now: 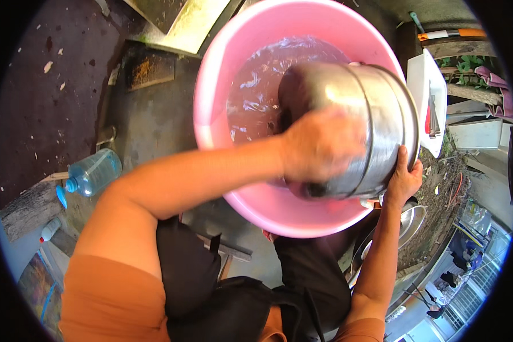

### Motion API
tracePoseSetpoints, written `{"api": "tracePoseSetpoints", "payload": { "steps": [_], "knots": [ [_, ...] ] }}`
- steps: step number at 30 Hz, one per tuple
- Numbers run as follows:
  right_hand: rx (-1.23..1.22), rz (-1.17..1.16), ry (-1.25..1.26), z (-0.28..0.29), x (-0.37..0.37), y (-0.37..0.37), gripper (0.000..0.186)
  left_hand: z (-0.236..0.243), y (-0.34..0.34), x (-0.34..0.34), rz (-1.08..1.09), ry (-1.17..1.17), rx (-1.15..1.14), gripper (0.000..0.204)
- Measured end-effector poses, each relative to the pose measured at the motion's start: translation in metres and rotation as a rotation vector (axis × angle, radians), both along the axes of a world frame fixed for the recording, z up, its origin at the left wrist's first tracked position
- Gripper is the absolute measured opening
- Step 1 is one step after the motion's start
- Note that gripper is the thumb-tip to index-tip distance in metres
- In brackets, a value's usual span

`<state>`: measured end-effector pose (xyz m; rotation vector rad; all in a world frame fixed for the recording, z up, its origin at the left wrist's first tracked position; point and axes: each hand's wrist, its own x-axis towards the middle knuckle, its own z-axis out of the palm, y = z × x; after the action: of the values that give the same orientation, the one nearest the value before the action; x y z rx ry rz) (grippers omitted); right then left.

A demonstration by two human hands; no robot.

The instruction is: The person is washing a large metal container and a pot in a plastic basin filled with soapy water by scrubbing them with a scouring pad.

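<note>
A large silver metal pot lies tilted on its side over a pink plastic tub, its rim toward the right and its darkened base toward the water. My right hand grips the pot's rim at the lower right, thumb on the outer wall. Against the side of the pot is my left hand, smeared by motion. Its fingers look curled, but whether anything is under them I cannot make out. Rippling, cloudy water fills the bottom of the tub.
A white rectangular tray with utensils stands right of the tub. At left is a clear blue pump bottle, with a small white bottle below it. Shiny metal bowls sit near my right forearm. A wooden stool edge shows by my legs.
</note>
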<state>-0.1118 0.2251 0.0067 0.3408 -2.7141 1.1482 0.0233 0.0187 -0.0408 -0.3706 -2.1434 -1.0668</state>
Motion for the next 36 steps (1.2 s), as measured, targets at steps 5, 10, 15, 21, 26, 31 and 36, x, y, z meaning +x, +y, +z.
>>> {"api": "tracePoseSetpoints", "payload": {
  "steps": [5,10,15,21,26,31,36],
  "knots": [
    [-0.019,-0.011,-0.061,-0.003,-0.001,-0.001,0.035,-0.003,-0.082,-0.054,0.281,-0.692,0.543,0.023],
    [-0.132,0.003,-0.127,-0.003,-0.002,0.006,0.03,0.016,0.013,-0.002,0.0,-0.038,-0.064,0.016],
    [-0.053,0.029,-0.109,0.0,-0.003,0.003,0.029,-0.033,-0.096,-0.056,0.236,-0.828,0.494,0.026],
    [-0.073,-0.001,-0.171,0.002,-0.004,0.005,0.029,-0.001,-0.013,-0.025,-0.012,-0.191,0.252,0.014],
    [-0.083,-0.014,-0.324,0.008,-0.002,0.005,0.031,-0.028,-0.061,-0.061,0.247,-0.44,0.499,0.02],
    [-0.079,-0.01,-0.314,0.013,0.007,0.004,0.033,-0.004,-0.023,-0.03,0.209,-0.379,0.33,0.016],
    [-0.112,0.02,-0.356,0.014,0.008,0.008,0.032,-0.002,-0.007,-0.014,0.015,-0.026,0.053,0.019]
  ]
}}
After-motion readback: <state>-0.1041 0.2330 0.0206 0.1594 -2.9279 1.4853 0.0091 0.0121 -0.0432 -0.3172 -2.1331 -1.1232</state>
